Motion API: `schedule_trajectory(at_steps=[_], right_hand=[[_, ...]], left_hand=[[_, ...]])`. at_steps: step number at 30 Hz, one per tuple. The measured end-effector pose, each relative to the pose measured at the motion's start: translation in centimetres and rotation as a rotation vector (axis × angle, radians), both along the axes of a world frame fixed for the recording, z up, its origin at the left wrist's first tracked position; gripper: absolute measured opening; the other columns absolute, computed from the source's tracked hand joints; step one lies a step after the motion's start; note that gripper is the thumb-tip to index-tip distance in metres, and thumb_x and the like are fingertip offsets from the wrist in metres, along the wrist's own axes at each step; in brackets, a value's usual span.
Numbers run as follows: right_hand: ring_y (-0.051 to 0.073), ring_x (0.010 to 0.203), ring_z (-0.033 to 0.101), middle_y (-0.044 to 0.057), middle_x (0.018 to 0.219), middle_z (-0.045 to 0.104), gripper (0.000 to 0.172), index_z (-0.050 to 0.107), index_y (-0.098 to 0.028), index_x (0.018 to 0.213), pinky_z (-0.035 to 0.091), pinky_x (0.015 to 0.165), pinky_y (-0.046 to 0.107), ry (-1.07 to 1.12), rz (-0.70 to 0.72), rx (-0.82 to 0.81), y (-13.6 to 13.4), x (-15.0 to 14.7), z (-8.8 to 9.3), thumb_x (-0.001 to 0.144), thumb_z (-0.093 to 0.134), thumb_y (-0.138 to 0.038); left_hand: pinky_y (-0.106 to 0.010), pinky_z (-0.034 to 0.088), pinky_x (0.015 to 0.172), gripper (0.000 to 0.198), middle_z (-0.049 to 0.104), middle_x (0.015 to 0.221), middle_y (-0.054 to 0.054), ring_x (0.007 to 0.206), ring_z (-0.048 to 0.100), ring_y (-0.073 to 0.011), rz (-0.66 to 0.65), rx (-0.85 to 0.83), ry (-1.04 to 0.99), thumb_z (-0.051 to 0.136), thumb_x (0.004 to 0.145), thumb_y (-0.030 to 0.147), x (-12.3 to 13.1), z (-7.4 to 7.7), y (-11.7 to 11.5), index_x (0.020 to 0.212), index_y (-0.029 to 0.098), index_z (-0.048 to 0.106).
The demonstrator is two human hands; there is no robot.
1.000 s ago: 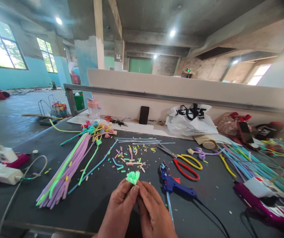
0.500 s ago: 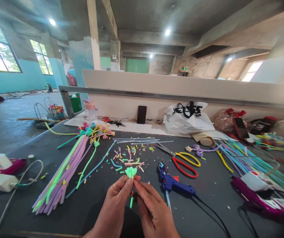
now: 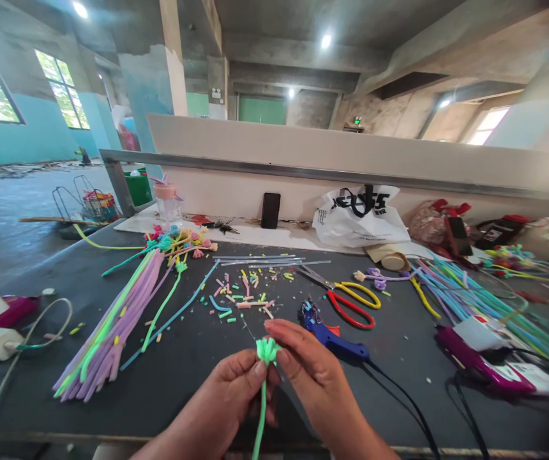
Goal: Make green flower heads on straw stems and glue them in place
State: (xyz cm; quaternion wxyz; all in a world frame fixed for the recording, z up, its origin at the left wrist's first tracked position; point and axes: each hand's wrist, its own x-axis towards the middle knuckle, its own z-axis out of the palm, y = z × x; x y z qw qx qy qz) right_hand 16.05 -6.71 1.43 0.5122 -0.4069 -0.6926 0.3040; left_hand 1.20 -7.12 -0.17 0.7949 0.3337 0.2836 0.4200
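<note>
Lifted since earlier: green tuft, stem now dangling | left hand fingers pinched shut on stem beneath tuft, steadying | right hand fingers nipping tuft top, shaping | glue gun just beyond, handy

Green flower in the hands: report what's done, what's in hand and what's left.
Done: a cluster of small coloured flowers lies finished, with cut scraps strewn nearby. In hand: the left hand pinches the green flower below its head while the right hand pinches the head. Left, probably: the bundle of uncut purple and green stems looks untouched.
</note>
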Motion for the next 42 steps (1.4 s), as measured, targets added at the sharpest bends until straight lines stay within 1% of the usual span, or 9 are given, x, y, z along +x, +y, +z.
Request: schedule_trajectory(at_steps=[4, 14, 19, 23, 25, 29, 35, 39, 42], right_hand=[[0.019, 0.097, 0.063, 0.005, 0.102, 0.070, 0.025, 0.070, -0.029, 0.100, 0.050, 0.086, 0.034, 0.015, 0.000, 0.012, 0.0, -0.2, 0.2, 0.083, 0.056, -0.017], [0.019, 0.093, 0.065, 0.005, 0.098, 0.071, 0.022, 0.072, -0.026, 0.096, 0.053, 0.082, 0.030, 0.004, 0.018, 0.022, 0.3, -0.6, 0.1, 0.083, 0.057, -0.016], [0.020, 0.101, 0.062, 0.006, 0.109, 0.068, 0.025, 0.069, -0.027, 0.104, 0.050, 0.088, 0.033, 0.000, 0.034, -0.020, 0.2, -0.3, -0.2, 0.085, 0.054, -0.018], [0.019, 0.098, 0.063, 0.006, 0.119, 0.062, 0.031, 0.059, -0.031, 0.118, 0.052, 0.084, 0.034, 0.089, 0.031, -0.113, 0.0, -0.2, -0.3, 0.088, 0.052, -0.026], [0.018, 0.093, 0.065, 0.005, 0.121, 0.060, 0.033, 0.054, -0.034, 0.122, 0.052, 0.082, 0.033, 0.195, 0.030, -0.150, 0.0, -0.1, -0.2, 0.089, 0.051, -0.029], [0.017, 0.089, 0.065, 0.004, 0.115, 0.061, 0.031, 0.054, -0.034, 0.120, 0.050, 0.081, 0.032, 0.368, -0.004, -0.201, 0.3, -0.1, 0.0, 0.089, 0.052, -0.034], [0.014, 0.081, 0.063, 0.004, 0.103, 0.065, 0.027, 0.059, -0.030, 0.114, 0.050, 0.077, 0.029, 0.411, -0.015, -0.216, 0.6, -0.2, -0.2, 0.087, 0.055, -0.033], [0.013, 0.080, 0.062, 0.003, 0.098, 0.065, 0.024, 0.063, -0.030, 0.109, 0.050, 0.076, 0.027, 0.344, 0.006, -0.131, 0.3, -0.1, -0.2, 0.087, 0.054, -0.029], [0.014, 0.085, 0.061, 0.003, 0.096, 0.065, 0.022, 0.065, -0.030, 0.106, 0.049, 0.078, 0.027, 0.262, -0.006, -0.061, 0.1, 0.2, -0.1, 0.087, 0.054, -0.024]], left_hand=[[-0.021, 0.046, 0.053, 0.027, 0.053, 0.061, 0.001, 0.050, 0.050, -0.0070, -0.021, -0.035, -0.007, 0.072, 0.069, 0.038, -0.3, 0.2, 0.1, 0.070, 0.012, 0.063], [-0.021, 0.044, 0.053, 0.026, 0.052, 0.058, 0.001, 0.050, 0.047, -0.0065, -0.046, -0.007, 0.051, 0.069, 0.073, 0.036, -0.9, -0.1, 0.4, 0.071, 0.011, 0.064], [-0.021, 0.041, 0.053, 0.027, 0.053, 0.058, 0.000, 0.050, 0.045, -0.0067, -0.021, 0.054, 0.134, 0.066, 0.075, 0.037, -1.0, 0.0, 0.5, 0.075, 0.010, 0.068], [-0.021, 0.039, 0.055, 0.026, 0.056, 0.058, -0.002, 0.052, 0.047, -0.0074, 0.007, 0.091, 0.196, 0.067, 0.075, 0.034, -1.2, 0.3, 0.7, 0.071, 0.009, 0.070], [-0.022, 0.039, 0.058, 0.024, 0.057, 0.057, -0.003, 0.053, 0.050, -0.0090, -0.017, 0.117, 0.144, 0.066, 0.075, 0.031, -1.4, 0.6, 0.9, 0.069, 0.008, 0.069], [-0.027, 0.042, 0.055, 0.021, 0.049, 0.052, -0.001, 0.047, 0.048, -0.0108, -0.119, 0.111, -0.177, 0.060, 0.078, 0.025, -1.8, 1.0, 1.6, 0.063, 0.010, 0.063], [-0.025, 0.045, 0.046, 0.021, 0.042, 0.054, 0.002, 0.042, 0.044, -0.0080, -0.329, 0.021, -0.460, 0.051, 0.081, 0.019, -2.2, 0.9, 2.5, 0.065, 0.009, 0.060], [-0.021, 0.046, 0.041, 0.019, 0.039, 0.055, 0.003, 0.041, 0.041, -0.0062, -0.388, -0.027, -0.503, 0.049, 0.081, 0.019, -1.9, 0.9, 3.0, 0.066, 0.010, 0.058], [-0.023, 0.048, 0.039, 0.021, 0.042, 0.055, 0.002, 0.041, 0.044, -0.0072, -0.408, -0.011, -0.383, 0.046, 0.083, 0.018, -1.4, 1.0, 3.4, 0.069, 0.010, 0.058]])
